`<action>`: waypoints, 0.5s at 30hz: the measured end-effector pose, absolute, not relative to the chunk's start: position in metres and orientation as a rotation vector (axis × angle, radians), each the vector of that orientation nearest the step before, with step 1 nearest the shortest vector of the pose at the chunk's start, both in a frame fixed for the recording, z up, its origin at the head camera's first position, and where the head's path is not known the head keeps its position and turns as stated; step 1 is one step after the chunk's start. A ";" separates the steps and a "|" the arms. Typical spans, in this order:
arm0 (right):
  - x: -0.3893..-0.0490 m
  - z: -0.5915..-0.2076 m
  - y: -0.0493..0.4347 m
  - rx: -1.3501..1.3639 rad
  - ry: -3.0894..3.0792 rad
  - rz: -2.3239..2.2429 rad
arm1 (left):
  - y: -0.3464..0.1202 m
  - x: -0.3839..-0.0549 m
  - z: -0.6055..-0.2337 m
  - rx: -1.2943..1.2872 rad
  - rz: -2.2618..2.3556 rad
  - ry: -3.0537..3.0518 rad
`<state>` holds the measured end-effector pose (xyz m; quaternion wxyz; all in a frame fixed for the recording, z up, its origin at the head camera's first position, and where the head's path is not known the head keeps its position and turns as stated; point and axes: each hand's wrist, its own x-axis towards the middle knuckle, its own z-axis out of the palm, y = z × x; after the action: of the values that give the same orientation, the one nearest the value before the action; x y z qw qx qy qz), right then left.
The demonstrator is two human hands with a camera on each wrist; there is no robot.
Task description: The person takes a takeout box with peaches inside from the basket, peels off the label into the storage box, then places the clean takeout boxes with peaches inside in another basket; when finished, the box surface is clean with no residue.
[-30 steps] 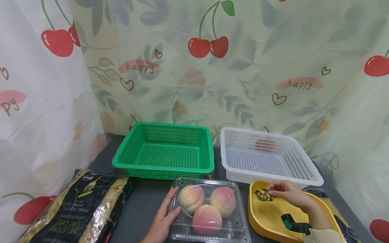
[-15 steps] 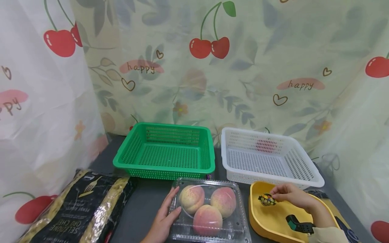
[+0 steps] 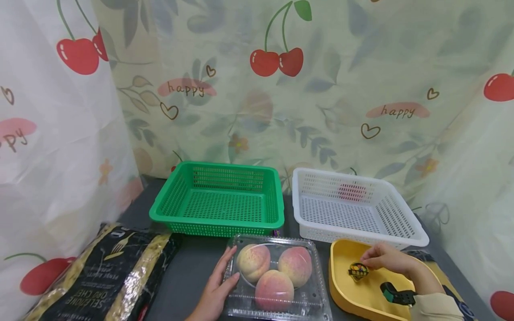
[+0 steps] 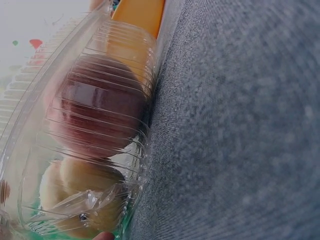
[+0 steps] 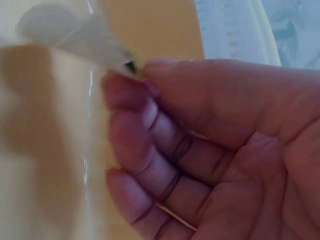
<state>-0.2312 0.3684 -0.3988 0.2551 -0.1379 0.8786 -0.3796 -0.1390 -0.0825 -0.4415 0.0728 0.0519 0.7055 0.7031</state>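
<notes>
My right hand (image 3: 387, 258) pinches a small dark printed sticker (image 3: 358, 271) between thumb and forefinger, above the left part of a yellow tray (image 3: 346, 296). In the right wrist view, the sticker's pale back (image 5: 65, 32) juts out from the fingertips, blurred. My left hand (image 3: 213, 285) rests against the left side of a clear plastic clamshell box (image 3: 313, 278), fingers extended along its edge. Three peaches (image 3: 274, 290) lie inside the closed box. The left wrist view shows the box from the side, with one fingertip (image 4: 104, 236) at its bottom edge.
A green basket (image 3: 217, 219) and a white basket (image 3: 357, 234) stand at the back. On the left lies a black pasta bag (image 3: 100, 276). Another bag (image 3: 455, 290) is partly hidden behind the tray at right. A patterned curtain (image 3: 313, 116) encloses the table.
The right hand has shifted slightly right and down over the tray, carrying the sticker with it. The left hand and the box have stayed in place.
</notes>
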 end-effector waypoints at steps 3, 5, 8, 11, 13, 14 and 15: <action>-0.232 -0.402 0.370 -0.367 2.390 -1.003 | -0.082 -0.139 -0.442 0.167 2.113 2.133; -0.233 -0.404 0.371 -0.374 2.378 -1.003 | -0.082 -0.139 -0.442 0.171 2.110 2.142; -0.234 -0.408 0.372 -0.395 2.348 -1.016 | -0.082 -0.139 -0.443 0.172 2.108 2.150; -0.235 -0.410 0.372 -0.422 2.314 -1.030 | -0.082 -0.139 -0.443 0.173 2.113 2.146; -0.235 -0.410 0.372 -0.432 2.303 -1.038 | -0.082 -0.138 -0.443 0.183 2.117 2.146; -0.235 -0.411 0.372 -0.434 2.300 -1.039 | -0.082 -0.138 -0.443 0.190 2.121 2.145; -0.235 -0.411 0.372 -0.432 2.301 -1.038 | -0.082 -0.138 -0.443 0.198 2.124 2.144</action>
<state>-0.2353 0.3723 -0.4107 0.2861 -0.1616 0.8610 -0.3883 -0.1379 -0.0817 -0.4435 0.0583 0.0655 0.7076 0.7011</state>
